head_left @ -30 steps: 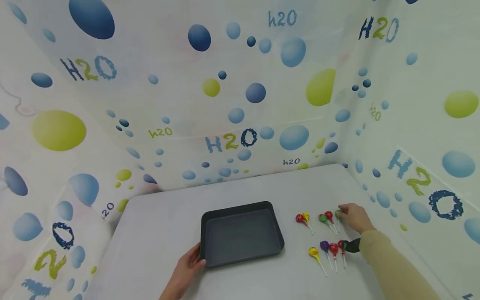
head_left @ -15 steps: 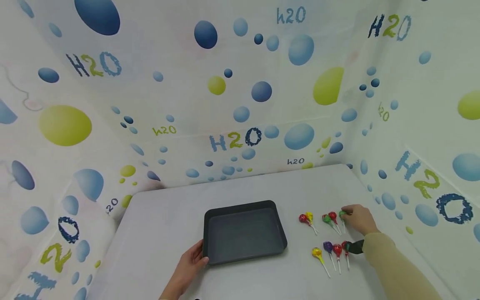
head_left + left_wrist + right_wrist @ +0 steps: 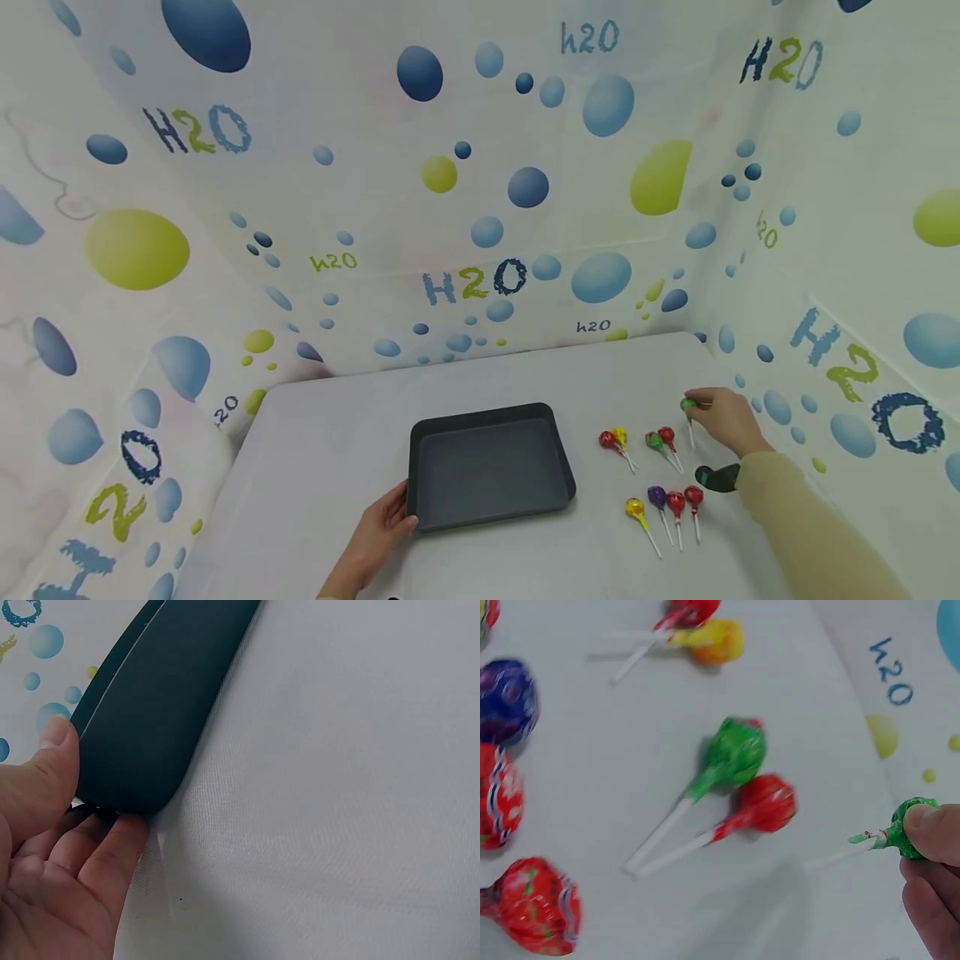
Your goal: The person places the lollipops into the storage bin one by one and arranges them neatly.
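Note:
My right hand (image 3: 726, 419) pinches a green-wrapped lollipop (image 3: 907, 825) by its head, thumb against fingers, its white stick pointing down toward the table. In the right wrist view it hangs over the white surface. My left hand (image 3: 377, 533) grips the near left corner of a dark baking tray (image 3: 491, 471), with the thumb at the rim and the fingers under the edge (image 3: 142, 750). Nearest the right hand lie a green lollipop (image 3: 735, 754) and a red lollipop (image 3: 765, 804), sticks crossing at the ends.
Left of that pair, a red lollipop (image 3: 607, 439) and a yellow lollipop (image 3: 620, 435) lie together. Closer to me are a separate yellow lollipop (image 3: 635, 508), a purple one (image 3: 657, 497) and two red ones. A patterned sheet (image 3: 450, 208) hangs behind the table (image 3: 337, 433).
My right hand has lifted the green lollipop off the table and drawn it slightly back and away from the other two. The left hand stays at the tray corner.

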{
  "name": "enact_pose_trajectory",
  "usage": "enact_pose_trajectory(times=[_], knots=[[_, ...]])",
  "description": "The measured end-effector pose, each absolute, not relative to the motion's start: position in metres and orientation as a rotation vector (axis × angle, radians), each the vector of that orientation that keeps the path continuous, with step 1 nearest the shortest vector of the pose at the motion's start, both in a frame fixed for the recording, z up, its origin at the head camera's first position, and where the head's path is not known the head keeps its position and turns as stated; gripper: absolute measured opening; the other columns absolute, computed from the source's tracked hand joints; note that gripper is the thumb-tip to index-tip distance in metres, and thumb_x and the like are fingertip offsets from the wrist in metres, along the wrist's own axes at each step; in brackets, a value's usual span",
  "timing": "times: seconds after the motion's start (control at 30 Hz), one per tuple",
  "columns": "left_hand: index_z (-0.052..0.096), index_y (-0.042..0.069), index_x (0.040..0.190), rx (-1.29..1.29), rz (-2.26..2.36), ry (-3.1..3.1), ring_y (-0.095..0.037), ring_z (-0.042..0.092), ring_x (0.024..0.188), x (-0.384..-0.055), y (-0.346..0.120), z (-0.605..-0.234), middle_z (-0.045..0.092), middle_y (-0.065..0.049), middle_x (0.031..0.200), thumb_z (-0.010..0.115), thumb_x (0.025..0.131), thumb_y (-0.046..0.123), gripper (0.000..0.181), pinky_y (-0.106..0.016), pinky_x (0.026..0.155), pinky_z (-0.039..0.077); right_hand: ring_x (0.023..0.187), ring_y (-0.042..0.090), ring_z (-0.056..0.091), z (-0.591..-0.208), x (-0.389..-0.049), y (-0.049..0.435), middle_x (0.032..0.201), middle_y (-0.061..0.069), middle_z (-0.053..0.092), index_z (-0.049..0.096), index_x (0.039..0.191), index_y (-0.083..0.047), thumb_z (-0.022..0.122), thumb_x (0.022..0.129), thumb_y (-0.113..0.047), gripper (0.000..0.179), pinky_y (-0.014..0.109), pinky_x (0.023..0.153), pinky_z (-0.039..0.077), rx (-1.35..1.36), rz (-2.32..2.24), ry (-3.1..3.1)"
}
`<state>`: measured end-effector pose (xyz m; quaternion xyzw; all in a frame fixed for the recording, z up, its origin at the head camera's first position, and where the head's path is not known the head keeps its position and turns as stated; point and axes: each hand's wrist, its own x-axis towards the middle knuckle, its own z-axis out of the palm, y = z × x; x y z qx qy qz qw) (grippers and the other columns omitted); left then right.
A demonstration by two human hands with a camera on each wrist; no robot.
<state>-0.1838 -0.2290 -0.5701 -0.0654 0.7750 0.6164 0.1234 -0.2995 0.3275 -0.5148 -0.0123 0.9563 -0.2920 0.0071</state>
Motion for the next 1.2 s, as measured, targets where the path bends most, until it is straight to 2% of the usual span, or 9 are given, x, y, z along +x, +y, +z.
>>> enact_pose_trajectory(times=[0.27,0.6,0.9,1.2], knots=[[0.028,-0.016,0.153,-0.184,1.806,2.261,-0.047,0.033,0.148,-0.183,-0.232,-0.572,0.03,-0.035,0.159,0.065,0.094,-0.008,0.07,-0.041,0.115,0.045,0.109,0.042,0.068,-0.485,-0.312,0.286,0.122,0.026,0.071,0.065,0.13,0.004,0.065,0.1,-0.014,0.036,0.057,0.097,0.061,-0.119,-1.036,2.985],[0.028,-0.016,0.153,-0.14,1.808,2.254,-0.048,0.034,0.148,-0.182,-0.238,-0.574,0.03,-0.036,0.159,0.067,0.093,-0.004,0.072,-0.036,0.113,0.049,0.109,0.034,0.072,-0.472,-0.331,0.157,0.121,0.018,0.075,0.072,0.125,-0.001,0.071,0.096,-0.013,0.031,0.048,0.093,0.064,-0.373,-1.21,2.941],[0.025,-0.017,0.153,-0.056,1.822,2.223,-0.05,0.031,0.149,-0.183,-0.237,-0.576,0.026,-0.037,0.16,0.066,0.092,-0.006,0.074,-0.037,0.115,0.048,0.105,0.026,0.074,-0.495,-0.332,0.036,0.115,0.01,0.077,0.075,0.12,-0.004,0.073,0.093,-0.011,0.028,0.036,0.086,0.066,-0.55,-1.242,2.764],[0.027,-0.016,0.153,-0.082,1.819,2.227,-0.049,0.033,0.148,-0.183,-0.24,-0.576,0.028,-0.037,0.159,0.068,0.092,-0.005,0.075,-0.037,0.115,0.048,0.1,0.025,0.073,-0.532,-0.321,-0.055,0.111,0.01,0.077,0.076,0.117,-0.004,0.074,0.094,-0.012,0.025,0.036,0.084,0.065,-0.703,-1.02,2.725]])
